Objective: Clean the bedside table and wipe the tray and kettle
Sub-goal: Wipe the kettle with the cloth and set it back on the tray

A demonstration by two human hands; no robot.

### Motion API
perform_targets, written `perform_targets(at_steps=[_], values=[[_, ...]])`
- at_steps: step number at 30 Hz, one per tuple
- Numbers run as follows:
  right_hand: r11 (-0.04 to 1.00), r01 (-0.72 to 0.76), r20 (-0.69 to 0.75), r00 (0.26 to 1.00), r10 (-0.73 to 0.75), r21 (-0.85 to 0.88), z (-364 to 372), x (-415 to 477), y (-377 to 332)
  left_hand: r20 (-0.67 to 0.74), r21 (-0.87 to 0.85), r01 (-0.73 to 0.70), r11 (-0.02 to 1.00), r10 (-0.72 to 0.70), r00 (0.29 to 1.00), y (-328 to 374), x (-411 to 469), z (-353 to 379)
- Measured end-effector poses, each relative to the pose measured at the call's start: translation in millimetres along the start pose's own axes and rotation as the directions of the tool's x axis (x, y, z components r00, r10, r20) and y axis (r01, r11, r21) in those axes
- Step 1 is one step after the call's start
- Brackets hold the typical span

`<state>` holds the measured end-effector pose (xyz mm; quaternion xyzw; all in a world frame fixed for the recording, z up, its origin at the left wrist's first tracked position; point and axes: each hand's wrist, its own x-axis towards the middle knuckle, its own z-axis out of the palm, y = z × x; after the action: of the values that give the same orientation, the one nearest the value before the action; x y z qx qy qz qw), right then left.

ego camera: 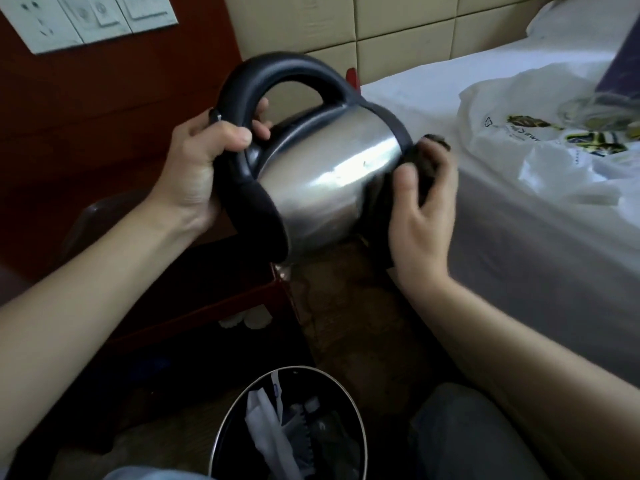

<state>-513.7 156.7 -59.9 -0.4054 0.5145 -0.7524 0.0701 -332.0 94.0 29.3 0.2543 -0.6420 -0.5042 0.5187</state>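
Above bin (360, 427), your left hand (194, 168) clamps kettle (332, 188) handle, tipping it sideways; right hand (422, 216) presses dark cloth (424, 164), probably, against exposed base.

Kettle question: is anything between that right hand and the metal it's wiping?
Yes. A dark cloth sits between the right hand and the kettle, against its base end. The left hand grips the handle bare.

1 kettle (332, 174), 1 cloth (424, 164), 1 bin (221, 441).
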Motion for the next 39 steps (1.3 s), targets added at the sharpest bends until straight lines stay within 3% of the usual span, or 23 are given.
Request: perform_targets(at_steps=[2, 3, 7, 9, 12, 14, 16, 18, 19, 20, 22, 23, 24, 28, 31, 33, 35, 39], values=[[0.97, 0.229, 0.19, 0.959, -0.21, -0.086, -6, -20, 3, 0.025, 0.064, 0.006, 0.998, -0.008, 1.0, -2, -2, -3], [0.957, 0.271, 0.265, 0.935, -0.237, -0.101, -11, -20, 9, 0.04, 0.079, 0.026, 0.997, -0.03, 0.999, -5, -6, -5], [0.984, 0.029, 0.279, 0.96, 0.022, -0.174, -25, 14, 23, 0.039, 0.039, 0.131, 0.991, -0.133, 0.99, -16, -24, -13], [0.969, 0.057, 0.287, 0.958, 0.015, -0.239, -20, 12, 22, 0.018, 0.018, 0.156, 0.988, -0.156, 0.988, -18, -26, -16], [0.939, 0.225, 0.372, 0.921, -0.118, -0.259, -5, -15, 6, 0.015, 0.091, 0.153, 0.984, -0.155, 0.988, -21, -23, -13], [0.892, 0.399, 0.502, 0.828, -0.25, -0.213, 4, -43, -6, 0.066, 0.182, 0.131, 0.975, -0.145, 0.987, -26, -26, -7], [0.772, 0.626, 0.598, 0.661, -0.454, -0.107, 8, -71, -8, 0.106, 0.202, 0.138, 0.97, -0.162, 0.981, -30, -31, -4], [0.652, 0.758, 0.649, 0.509, -0.565, -0.028, -1, -73, 4, 0.117, 0.184, 0.157, 0.97, -0.18, 0.977, -33, -36, -9], [0.659, 0.751, 0.651, 0.518, -0.555, -0.037, -6, -64, 13, 0.11, 0.183, 0.154, 0.971, -0.176, 0.978, -33, -38, -12], [0.736, 0.672, 0.626, 0.609, -0.487, -0.08, -10, -52, 22, 0.097, 0.176, 0.153, 0.972, -0.172, 0.98, -32, -40, -17], [0.939, 0.296, 0.458, 0.869, -0.189, -0.173, -15, -26, 25, 0.077, 0.141, 0.161, 0.977, -0.173, 0.982, -29, -41, -25], [0.976, 0.126, 0.38, 0.924, -0.05, -0.178, -15, -16, 26, 0.073, 0.122, 0.175, 0.977, -0.185, 0.98, -27, -41, -26], [0.984, 0.023, 0.351, 0.935, 0.042, -0.178, -13, -10, 25, 0.064, 0.108, 0.189, 0.976, -0.196, 0.978, -26, -40, -28], [0.985, -0.111, 0.273, 0.951, 0.144, -0.132, 2, 4, 16, 0.037, 0.14, 0.185, 0.973, -0.192, 0.981, -22, -39, -30], [0.98, -0.163, 0.234, 0.954, 0.186, -0.114, 16, 22, 4, 0.173, 0.252, 0.119, 0.96, -0.166, 0.971, -16, -41, -20], [0.982, -0.047, 0.33, 0.938, 0.106, -0.183, 26, 26, -9, 0.22, 0.259, 0.136, 0.956, -0.195, 0.956, -17, -42, -12], [0.97, 0.111, 0.428, 0.904, -0.008, -0.216, 31, 23, -21, 0.171, 0.21, 0.209, 0.955, -0.246, 0.954, -22, -41, -10], [0.929, 0.365, 0.592, 0.762, -0.263, -0.057, 35, 21, -47, 0.145, 0.164, 0.282, 0.945, -0.306, 0.941, -30, -40, -3]])
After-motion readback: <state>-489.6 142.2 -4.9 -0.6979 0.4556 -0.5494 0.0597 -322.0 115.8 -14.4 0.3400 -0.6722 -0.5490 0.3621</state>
